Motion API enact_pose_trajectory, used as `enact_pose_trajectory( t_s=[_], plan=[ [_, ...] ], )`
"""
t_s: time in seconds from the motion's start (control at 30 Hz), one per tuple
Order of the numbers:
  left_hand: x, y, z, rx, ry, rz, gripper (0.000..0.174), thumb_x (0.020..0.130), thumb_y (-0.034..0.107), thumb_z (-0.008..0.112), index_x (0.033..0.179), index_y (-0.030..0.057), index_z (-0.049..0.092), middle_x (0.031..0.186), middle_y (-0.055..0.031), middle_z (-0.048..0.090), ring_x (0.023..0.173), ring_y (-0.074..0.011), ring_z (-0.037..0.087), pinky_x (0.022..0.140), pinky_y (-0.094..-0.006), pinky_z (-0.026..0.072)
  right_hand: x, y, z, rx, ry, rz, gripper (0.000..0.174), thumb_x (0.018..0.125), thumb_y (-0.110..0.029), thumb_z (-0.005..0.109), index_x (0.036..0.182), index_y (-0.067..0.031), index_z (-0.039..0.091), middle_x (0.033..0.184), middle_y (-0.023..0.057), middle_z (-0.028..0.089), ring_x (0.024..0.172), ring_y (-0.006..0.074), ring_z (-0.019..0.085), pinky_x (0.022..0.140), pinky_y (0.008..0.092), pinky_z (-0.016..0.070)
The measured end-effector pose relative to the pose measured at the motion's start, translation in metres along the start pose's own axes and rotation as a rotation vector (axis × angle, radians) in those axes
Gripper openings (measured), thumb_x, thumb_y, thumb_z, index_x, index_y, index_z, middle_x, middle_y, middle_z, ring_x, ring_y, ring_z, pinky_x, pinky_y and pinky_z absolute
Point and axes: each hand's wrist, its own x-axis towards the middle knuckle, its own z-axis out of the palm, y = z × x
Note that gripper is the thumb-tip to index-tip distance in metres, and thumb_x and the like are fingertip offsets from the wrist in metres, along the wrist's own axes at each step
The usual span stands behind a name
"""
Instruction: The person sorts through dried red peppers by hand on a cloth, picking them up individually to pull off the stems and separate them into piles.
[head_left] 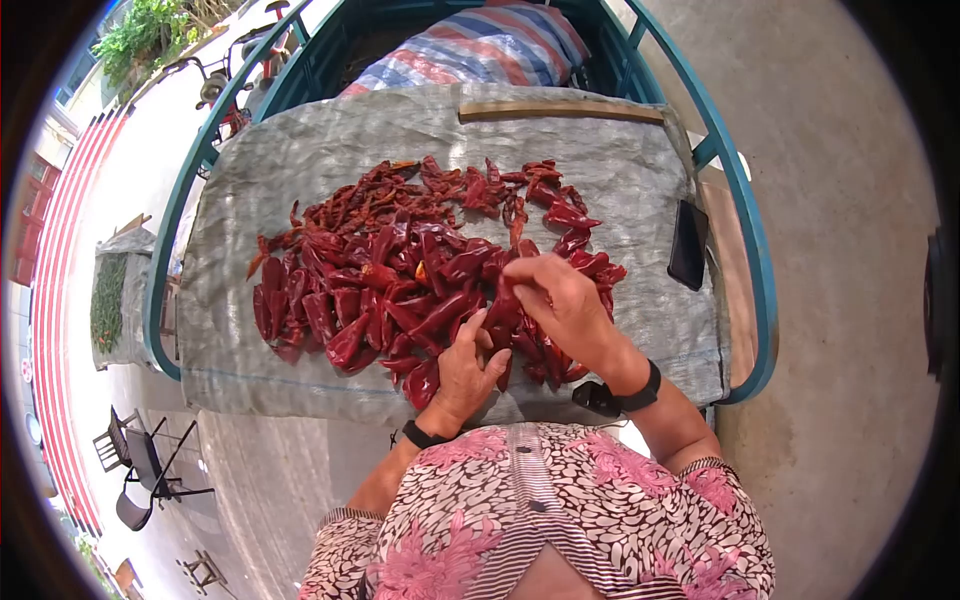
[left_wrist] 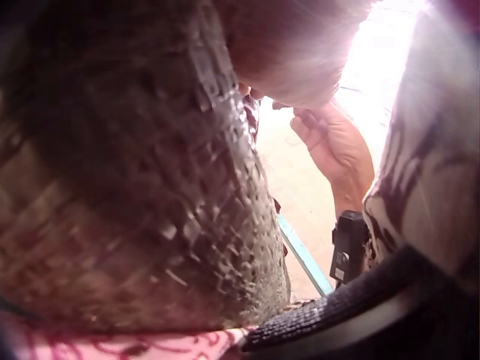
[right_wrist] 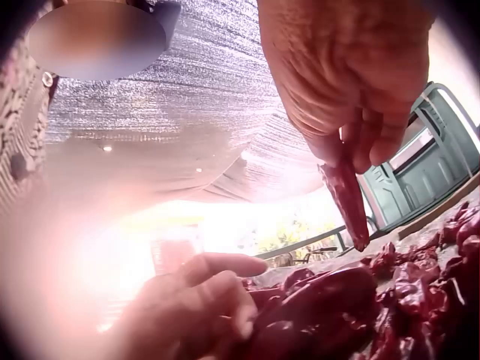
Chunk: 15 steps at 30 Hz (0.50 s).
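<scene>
A heap of dried red chili peppers [head_left: 400, 290] is spread over a grey woven sheet [head_left: 250, 180]. My right hand [head_left: 565, 305] is above the heap's right side. In the right wrist view its fingers pinch one wrinkled red chili pepper [right_wrist: 347, 202], which hangs tip down. At the heap's near edge is my left hand [head_left: 463, 378], thumb apart and fingers loosely bent. Its fingertips are right beside a large glossy pepper [right_wrist: 322, 307] in the right wrist view. The left wrist view mostly shows the dark woven sheet [left_wrist: 150, 210], hiding the left hand's fingertips.
A black phone [head_left: 688, 245] lies at the sheet's right side, and a wooden strip [head_left: 560, 110] along its far edge. Teal cart rails [head_left: 740, 220] run along both sides. Beyond is a striped woven bag [head_left: 480, 50]. A small black object [head_left: 595, 398] lies by the right wrist.
</scene>
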Motion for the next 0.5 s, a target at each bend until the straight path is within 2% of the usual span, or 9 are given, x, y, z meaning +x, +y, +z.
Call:
enact_pose_trajectory(
  t_s=[0.1, 0.2, 0.3, 0.37, 0.4, 0.43, 0.5],
  plan=[
    [0.001, -0.015, 0.007, 0.087, 0.123, 0.232, 0.057, 0.098, 0.029, 0.069, 0.143, 0.0019, 0.046, 0.103, -0.0173, 0.07, 0.079, -0.0351, 0.07, 0.067, -0.0408, 0.056, -0.02, 0.0, 0.019, 0.144, -0.111, -0.019, 0.02, 0.094, 0.001, 0.065, 0.113, -0.0033, 0.065, 0.099, 0.0146, 0.068, 0.087, 0.0336, 0.069, 0.074, 0.0389, 0.0565],
    [-0.006, -0.024, 0.009, 0.074, 0.04, 0.08, 0.059, 0.1, 0.032, 0.067, 0.145, 0.0012, 0.044, 0.112, -0.0213, 0.071, 0.09, -0.0384, 0.073, 0.073, -0.0433, 0.058, -0.023, 0.009, 0.02, 0.176, -0.13, 0.033, 0.019, 0.096, -0.001, 0.064, 0.115, -0.0046, 0.066, 0.104, 0.0156, 0.069, 0.089, 0.0357, 0.07, 0.075, 0.0393, 0.0576],
    [0.0, -0.011, 0.007, 0.007, 0.111, 0.052, 0.06, 0.1, 0.033, 0.067, 0.146, 0.001, 0.044, 0.111, -0.0211, 0.071, 0.091, -0.0376, 0.073, 0.076, -0.0415, 0.0587, 0.001, 0.034, -0.005, -0.211, 0.049, -0.024, 0.023, 0.093, -0.004, 0.067, 0.115, -0.0059, 0.066, 0.102, 0.0145, 0.069, 0.093, 0.0353, 0.069, 0.079, 0.0422, 0.0565],
    [-0.002, -0.009, 0.004, -0.063, 0.038, -0.053, 0.062, 0.102, 0.029, 0.066, 0.15, 0.0006, 0.04, 0.121, -0.0204, 0.068, 0.105, -0.0286, 0.07, 0.089, -0.0366, 0.0549, 0.014, 0.066, -0.025, -0.574, 0.104, -0.009, 0.027, 0.086, -0.006, 0.071, 0.113, -0.0076, 0.066, 0.1, 0.0121, 0.069, 0.097, 0.0342, 0.065, 0.085, 0.0454, 0.0527],
    [-0.004, -0.008, 0.003, -0.098, 0.001, -0.104, 0.063, 0.103, 0.027, 0.066, 0.152, 0.0004, 0.038, 0.126, -0.02, 0.066, 0.111, -0.0241, 0.068, 0.095, -0.0342, 0.0529, 0.018, 0.082, -0.031, -0.66, 0.123, 0.052, 0.033, 0.084, -0.006, 0.072, 0.117, -0.0089, 0.066, 0.104, 0.0108, 0.069, 0.1, 0.0334, 0.064, 0.088, 0.0455, 0.0504],
    [-0.003, -0.008, 0.003, -0.089, 0.02, -0.068, 0.064, 0.102, 0.028, 0.066, 0.152, 0.0008, 0.038, 0.121, -0.0206, 0.068, 0.105, -0.0277, 0.07, 0.09, -0.0353, 0.0549, 0.02, 0.096, -0.035, -0.744, 0.142, 0.112, 0.039, 0.083, -0.007, 0.072, 0.12, -0.0102, 0.065, 0.107, 0.0095, 0.07, 0.104, 0.0326, 0.062, 0.091, 0.0455, 0.0481],
    [-0.001, -0.007, 0.005, -0.068, 0.064, 0.003, 0.067, 0.101, 0.031, 0.067, 0.153, 0.0015, 0.037, 0.112, -0.0217, 0.071, 0.094, -0.0349, 0.074, 0.078, -0.0377, 0.0588, 0.017, 0.119, -0.039, -0.881, 0.073, 0.222, 0.036, 0.083, -0.008, 0.072, 0.119, -0.0113, 0.067, 0.106, 0.0097, 0.07, 0.102, 0.0323, 0.063, 0.091, 0.0457, 0.0469]
  ],
)
